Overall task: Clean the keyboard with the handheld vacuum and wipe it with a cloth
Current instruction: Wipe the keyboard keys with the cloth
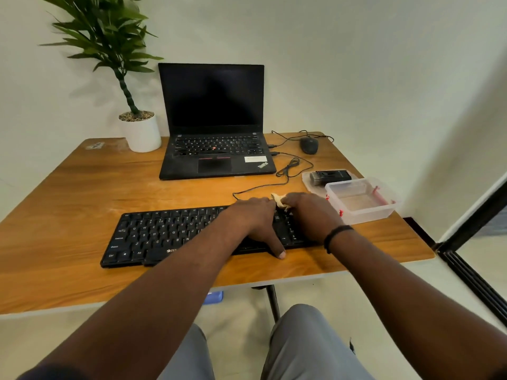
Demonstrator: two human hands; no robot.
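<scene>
Wiping looks to be the step in hand, judging by the scrap of pale cloth (280, 201) showing between the two hands at the far right end of the black keyboard (170, 237). The keyboard lies flat near the front edge of the wooden table (68, 187) and serves as the landmark. The left hand (252, 218) lies over its right portion, thumb stretched down past the near edge onto the wood and the other fingers reaching toward the cloth; whether they pinch it cannot be told. The right hand (310, 212), a dark band at its wrist, covers the keyboard's right end with its fingers curled over the cloth, apparently holding it against the keys.

Just beyond and to the right of the keyboard sits a clear plastic container (362, 212) with red clips. Behind that, on what seems to be its lid, lies a small black device with a brush tip, probably the handheld vacuum (330, 177), set aside and untouched. A thin cable (285, 174) loops away from the keyboard's far edge. Farther back stand an open ThinkPad laptop (214, 127) with a dark screen, a black mouse (309, 145) to its right, and a potted plant (140, 130) to its left.

The next move likely calls for drawing the cloth leftward across the uncovered keys while the other hand steadies the board.
</scene>
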